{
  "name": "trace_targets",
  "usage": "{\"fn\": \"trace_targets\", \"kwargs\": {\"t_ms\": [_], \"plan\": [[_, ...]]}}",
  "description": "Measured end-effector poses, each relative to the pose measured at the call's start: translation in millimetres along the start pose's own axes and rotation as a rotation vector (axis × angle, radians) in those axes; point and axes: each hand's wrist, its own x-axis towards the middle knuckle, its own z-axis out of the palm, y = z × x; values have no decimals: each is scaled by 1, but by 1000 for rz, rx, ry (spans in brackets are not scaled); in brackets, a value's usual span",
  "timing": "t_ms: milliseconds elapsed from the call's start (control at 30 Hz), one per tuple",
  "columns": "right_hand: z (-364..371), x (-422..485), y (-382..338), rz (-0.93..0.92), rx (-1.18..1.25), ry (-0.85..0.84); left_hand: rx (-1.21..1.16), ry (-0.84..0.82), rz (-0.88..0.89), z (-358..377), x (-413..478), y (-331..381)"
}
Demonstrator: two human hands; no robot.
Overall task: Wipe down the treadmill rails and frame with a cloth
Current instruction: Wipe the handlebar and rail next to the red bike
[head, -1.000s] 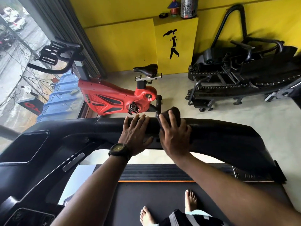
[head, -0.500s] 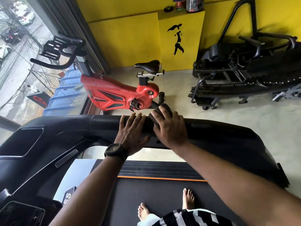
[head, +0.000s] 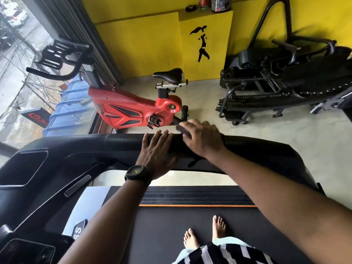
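Right hand (head: 203, 139) has its fingers curled over the dark cloth (head: 181, 128), pressing it onto the top of the treadmill rail (head: 123, 143); left hand (head: 156, 149) lies flat and spread just beside it. I'd use firm, overlapping strokes along the rail, and wrap round the far edge too.

I stand on the treadmill belt (head: 162, 235), with the rail (head: 118, 143) crossing in front of me. My left hand (head: 156, 155) lies flat on the rail. Just to its right, my right hand (head: 203, 140) holds the cloth (head: 182, 128) against the rail's far edge. Beyond the rail, an exercise bike (head: 133, 111) stands by the window (head: 28, 82) on the left, and another machine (head: 285, 88) sits on the right.
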Motion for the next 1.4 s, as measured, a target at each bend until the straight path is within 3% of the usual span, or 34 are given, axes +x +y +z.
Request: {"fn": "trace_targets", "kwargs": {"t_ms": [67,133,233,333,433,567,667,767,867,1000,1100,1200,1267,1400], "plan": [[-3,1,3,176,37,-23,-7,-5,-2,0,-1,1],[1,-23,-13,280,-31,94,1,-14,-1,-1,0,1],[16,-61,-37,177,-36,236,-17,3,17,-1,-1,0],[10,-42,-21,-5,-32,184,-34,26,39,1,-3,0],[-1,-13,2,115,-9,36,-19,26,51,0,-4,0],[9,-43,-23,302,-67,211,-99,60,47,-4,-4,1],[22,-69,-48,202,-60,301,-90,53,62,-1,-5,-1],[12,-43,-28,39,-80,217,-82,50,67,-1,-5,-2],[-2,-19,1,99,-64,99,-68,46,69,-2,-5,1],[13,-61,-22,274,-80,274,-74,47,69,-1,-4,1],[20,-68,-32,110,-63,299,-73,50,81,0,-1,3],[6,-29,-7,20,-98,152,-54,57,76,-1,0,5],[-2,-20,8,115,-67,100,-49,52,65,-1,0,7],[12,-62,-17,305,-69,259,-56,44,49,-3,0,11]]}}
